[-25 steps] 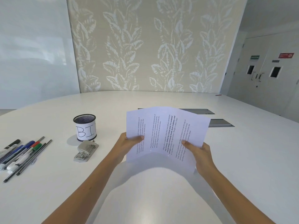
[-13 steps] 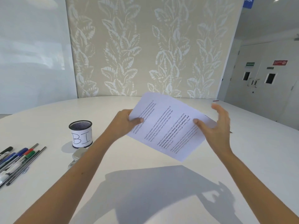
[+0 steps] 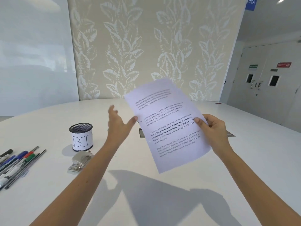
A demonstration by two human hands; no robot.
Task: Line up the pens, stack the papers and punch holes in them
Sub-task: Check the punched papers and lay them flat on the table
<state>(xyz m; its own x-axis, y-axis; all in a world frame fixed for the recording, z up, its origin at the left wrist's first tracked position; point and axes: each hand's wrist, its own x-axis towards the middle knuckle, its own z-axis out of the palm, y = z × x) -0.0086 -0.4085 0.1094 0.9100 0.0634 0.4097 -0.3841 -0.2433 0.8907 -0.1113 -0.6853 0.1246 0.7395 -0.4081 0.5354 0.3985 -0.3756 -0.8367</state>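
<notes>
My right hand point(image 3: 213, 129) grips the right edge of the printed papers point(image 3: 166, 126), which hang in the air above the white table point(image 3: 162, 201), tilted with the top leaning left. My left hand point(image 3: 119, 123) is open, fingers spread, its thumb tip just touching the papers' left edge. A silver hole punch point(image 3: 79, 160) lies on the table under my left forearm, partly hidden by it. A row of pens and markers point(image 3: 17, 165) lies side by side at the far left edge.
A black mesh cup point(image 3: 81, 136) labelled "BI" stands just behind the hole punch. Grey cable hatches point(image 3: 142, 133) are set into the table behind the papers. A small red item point(image 3: 218, 103) lies at the far right table edge.
The papers went from both hands to my left hand alone, then into my right hand. My left hand has let go and opened. The sheets turned nearly upright and rose.
</notes>
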